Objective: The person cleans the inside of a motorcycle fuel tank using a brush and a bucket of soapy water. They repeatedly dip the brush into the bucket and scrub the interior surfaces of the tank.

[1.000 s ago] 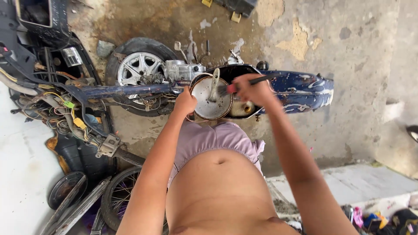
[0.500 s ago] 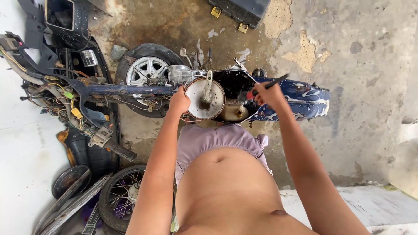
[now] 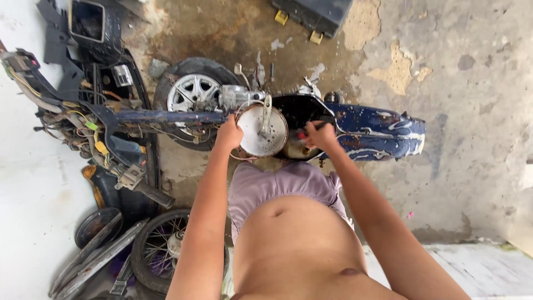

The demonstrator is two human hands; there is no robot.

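Item: stripped motorbike (image 3: 366,130), round cover (image 3: 262,131).
I see my left hand (image 3: 229,135) gripping the cover's edge; my right hand (image 3: 321,135) is closed round a red-handled tool (image 3: 308,131).

We see no boxes with wrapping, no paper labels, no signs and no screens here. The nearest thing to a package is a dark flat case (image 3: 313,14) with two yellow clips. It lies on the ground at the top, past the bike. We also see a dark open box (image 3: 87,21) with a pale rim at the top left. It has no label that we can see.
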